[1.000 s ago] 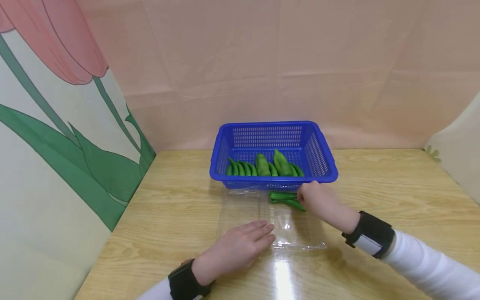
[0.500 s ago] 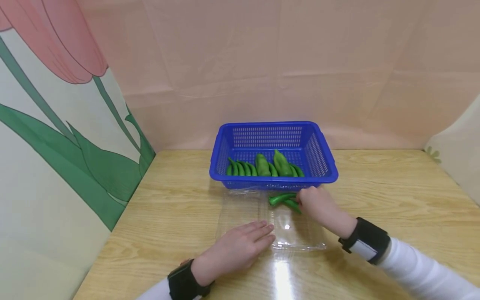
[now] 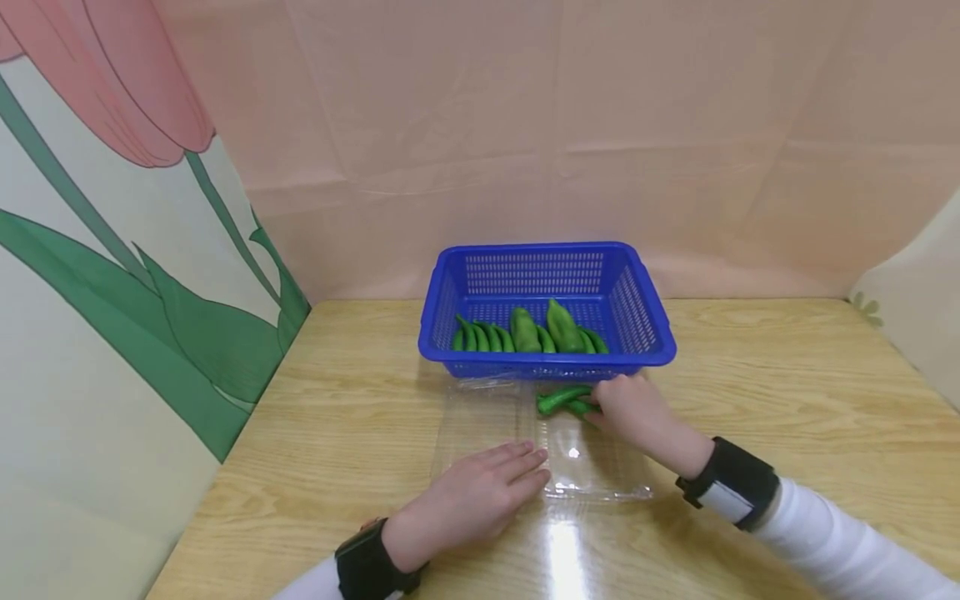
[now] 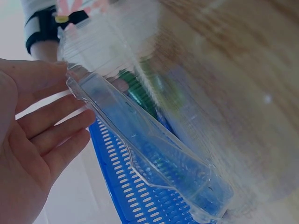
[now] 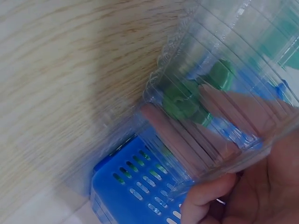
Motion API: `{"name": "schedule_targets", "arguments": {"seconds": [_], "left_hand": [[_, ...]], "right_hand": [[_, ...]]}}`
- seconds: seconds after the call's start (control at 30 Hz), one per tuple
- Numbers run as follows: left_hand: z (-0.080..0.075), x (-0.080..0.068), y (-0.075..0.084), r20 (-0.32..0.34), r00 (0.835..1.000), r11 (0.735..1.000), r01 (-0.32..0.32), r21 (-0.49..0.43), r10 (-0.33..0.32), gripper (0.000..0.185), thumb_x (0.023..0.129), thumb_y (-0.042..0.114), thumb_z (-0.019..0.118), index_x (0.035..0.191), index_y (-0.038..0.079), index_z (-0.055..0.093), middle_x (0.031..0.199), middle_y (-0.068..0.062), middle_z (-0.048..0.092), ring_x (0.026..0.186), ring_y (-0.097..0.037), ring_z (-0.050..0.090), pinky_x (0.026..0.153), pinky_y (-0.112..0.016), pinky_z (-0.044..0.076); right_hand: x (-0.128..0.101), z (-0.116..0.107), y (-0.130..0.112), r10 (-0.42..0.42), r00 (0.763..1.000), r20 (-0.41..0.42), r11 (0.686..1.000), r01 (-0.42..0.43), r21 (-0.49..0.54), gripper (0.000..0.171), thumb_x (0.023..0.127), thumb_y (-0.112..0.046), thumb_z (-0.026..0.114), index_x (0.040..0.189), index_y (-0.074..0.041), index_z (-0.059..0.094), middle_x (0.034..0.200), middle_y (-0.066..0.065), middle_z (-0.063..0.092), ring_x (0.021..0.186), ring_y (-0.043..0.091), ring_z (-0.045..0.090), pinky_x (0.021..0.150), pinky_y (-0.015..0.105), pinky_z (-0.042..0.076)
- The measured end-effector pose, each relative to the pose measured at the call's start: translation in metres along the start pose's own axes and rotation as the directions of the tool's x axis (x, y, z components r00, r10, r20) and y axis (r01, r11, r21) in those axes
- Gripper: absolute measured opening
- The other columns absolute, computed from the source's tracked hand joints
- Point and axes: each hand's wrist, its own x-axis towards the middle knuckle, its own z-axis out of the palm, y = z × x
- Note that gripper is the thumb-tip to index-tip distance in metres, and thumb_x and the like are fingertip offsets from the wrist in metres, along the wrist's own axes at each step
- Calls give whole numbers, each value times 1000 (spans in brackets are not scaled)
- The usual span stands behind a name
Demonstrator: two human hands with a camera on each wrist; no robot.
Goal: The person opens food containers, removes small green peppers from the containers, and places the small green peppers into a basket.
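A clear plastic clamshell box [image 3: 592,462] lies unfolded on the table, its two halves side by side. Several green chili peppers [image 3: 562,400] lie at the far end of its right half. My right hand [image 3: 641,417] reaches in there and pinches the right ends of the peppers. Through the ribbed plastic in the right wrist view, fingers [image 5: 177,140] show close against a pepper [image 5: 180,100]. My left hand [image 3: 480,492] rests on the near part of the box by the middle fold. Its fingers [image 4: 60,126] are extended at the plastic rim in the left wrist view.
A blue perforated basket [image 3: 551,367] stands directly behind the box. Inside it, slim green peppers [image 3: 483,337] and larger, broader ones [image 3: 564,329] line the near side. The wooden table [image 3: 330,408] meets a peach cloth backdrop [image 3: 480,167] behind the basket.
My right hand has shifted slightly left and toward me. The upper pepper now slants, and the lower pepper's tip has gone from view by the fingers. The left hand stays put.
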Motion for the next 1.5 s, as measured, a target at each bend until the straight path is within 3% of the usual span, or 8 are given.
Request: {"name": "schedule_targets", "arguments": {"seconds": [0.27, 0.57, 0.97, 1.2, 1.5], "left_hand": [[0, 0, 0, 18, 1000, 1000, 10, -13, -10, 38, 91, 25, 57, 128, 15, 59, 136, -6, 55, 127, -20, 52, 112, -29, 38], [0, 0, 0, 11, 1000, 1000, 3, -9, -3, 36, 93, 24, 56, 127, 14, 60, 135, -7, 56, 126, -20, 52, 111, -30, 39], [-2, 0, 2, 36, 999, 999, 21, -37, -20, 36, 94, 23, 54, 128, 14, 59, 137, -6, 55, 127, -20, 51, 112, -29, 38], [-1, 0, 1, 35, 999, 1000, 18, -21, -18, 36, 93, 23, 55, 127, 14, 59, 136, -6, 55, 126, -20, 52, 111, -29, 38], [-1, 0, 0, 17, 1000, 1000, 9, -12, -9, 35, 94, 24, 54, 127, 14, 59, 136, -7, 55, 126, -20, 52, 111, -30, 39]], "right_hand": [[0, -2, 2, 27, 999, 34, 999, -28, 36, 26, 68, -27, 82, 55, -18, 60, 48, -7, 47, 48, 14, 45, 44, 36, 45], [-1, -5, 2, 17, 1000, 23, 998, -18, 61, 19, 68, -28, 82, 66, -13, 69, 56, -5, 62, 50, 16, 54, 45, 35, 46], [1, -21, -1, 124, 980, 158, 977, -148, 153, 12, 71, -25, 78, 67, -16, 71, 58, -6, 62, 55, 15, 55, 44, 33, 47], [-1, -30, -6, 130, 982, 134, 980, -147, 131, 18, 71, -24, 77, 60, -15, 65, 53, -7, 54, 53, 14, 51, 42, 32, 45], [-4, -38, -10, 154, 983, 97, 976, -166, 137, 16, 71, -19, 77, 63, -13, 65, 59, -3, 60, 56, 17, 55, 43, 34, 48]]}}
